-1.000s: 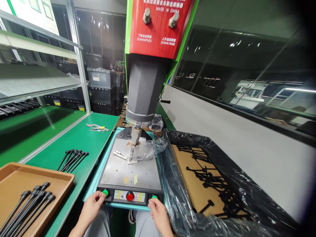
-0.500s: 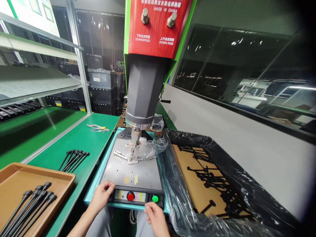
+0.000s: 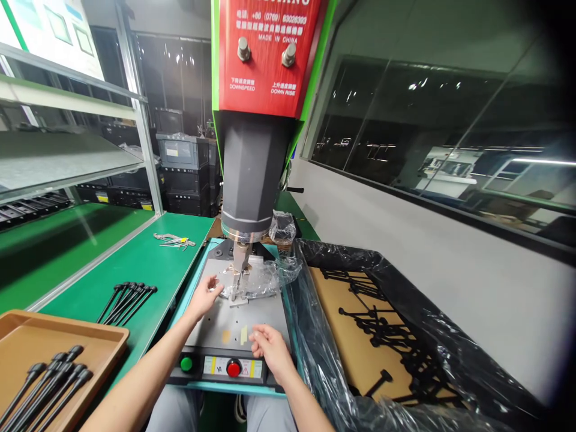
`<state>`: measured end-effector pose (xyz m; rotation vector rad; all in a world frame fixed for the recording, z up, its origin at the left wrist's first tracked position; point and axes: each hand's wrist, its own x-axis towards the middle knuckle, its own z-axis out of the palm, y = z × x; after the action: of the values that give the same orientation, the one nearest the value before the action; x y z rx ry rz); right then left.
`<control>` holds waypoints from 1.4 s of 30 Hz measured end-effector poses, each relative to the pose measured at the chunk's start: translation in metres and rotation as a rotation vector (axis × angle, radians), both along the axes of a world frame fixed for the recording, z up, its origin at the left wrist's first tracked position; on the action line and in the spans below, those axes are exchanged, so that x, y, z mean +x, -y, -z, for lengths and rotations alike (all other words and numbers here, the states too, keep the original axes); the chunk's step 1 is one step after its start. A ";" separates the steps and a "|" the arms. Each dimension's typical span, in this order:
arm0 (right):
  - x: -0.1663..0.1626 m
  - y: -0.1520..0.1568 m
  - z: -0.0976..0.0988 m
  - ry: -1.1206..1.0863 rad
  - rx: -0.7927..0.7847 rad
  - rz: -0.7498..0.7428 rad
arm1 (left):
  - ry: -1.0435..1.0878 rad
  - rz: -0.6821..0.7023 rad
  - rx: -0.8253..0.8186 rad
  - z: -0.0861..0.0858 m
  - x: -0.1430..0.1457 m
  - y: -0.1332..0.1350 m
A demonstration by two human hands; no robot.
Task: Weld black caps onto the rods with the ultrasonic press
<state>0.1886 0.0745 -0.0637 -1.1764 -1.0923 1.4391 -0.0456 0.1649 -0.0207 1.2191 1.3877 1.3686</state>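
My left hand (image 3: 204,298) is over the left side of the metal work plate (image 3: 216,327), its fingers loosely bent and apart, just left of the small metal fixture (image 3: 238,300). Above that fixture the metal horn (image 3: 242,255) of the press points down. No part shows in my left hand. Over the plate's front right, my right hand (image 3: 272,349) has half-curled fingers with nothing visible in them. Clear plastic film (image 3: 263,279) lies around the fixture. The green button (image 3: 186,363) and red button (image 3: 233,368) show on the front panel; my right hand and forearm cover its right end.
Black rods with round heads lie in a brown tray (image 3: 121,341) and on the green table (image 3: 135,255), rods (image 3: 128,300). Hand tools (image 3: 173,241) lie farther back. A plastic-lined box (image 3: 326,336) holds many black rods at right. The press head (image 3: 249,162) hangs overhead.
Both hands have left the front panel's two ends. My left hand has moved forward to the fixture, uncovering the left green button; my right hand has moved forward over the plate.
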 end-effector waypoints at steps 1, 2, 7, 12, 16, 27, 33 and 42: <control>-0.003 -0.007 0.000 -0.008 -0.022 -0.007 | 0.014 0.026 -0.013 0.000 0.002 -0.001; -0.007 -0.014 0.000 -0.017 -0.047 -0.013 | 0.023 0.051 -0.026 0.000 0.003 -0.002; -0.030 -0.044 0.007 -0.046 -0.110 -0.039 | 0.074 0.126 -0.067 -0.007 0.011 0.005; -0.053 -0.063 0.020 0.065 -0.083 -0.143 | 0.196 0.132 -0.097 -0.021 0.017 0.014; -0.057 -0.075 0.014 0.316 0.155 -0.041 | 0.375 0.144 -0.139 -0.031 0.020 0.014; -0.059 -0.119 -0.057 0.719 0.696 0.389 | 0.743 0.088 -0.193 -0.054 0.019 0.004; -0.060 -0.140 -0.078 0.671 0.668 0.216 | 0.759 0.089 -0.207 -0.059 0.022 0.005; -0.043 -0.093 -0.087 0.477 0.555 0.069 | 0.668 0.045 -0.210 -0.052 0.026 0.008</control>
<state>0.1456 0.1672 0.0233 -1.1484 -1.6301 0.7283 -0.0200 0.1571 0.0315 0.5655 0.9832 1.3832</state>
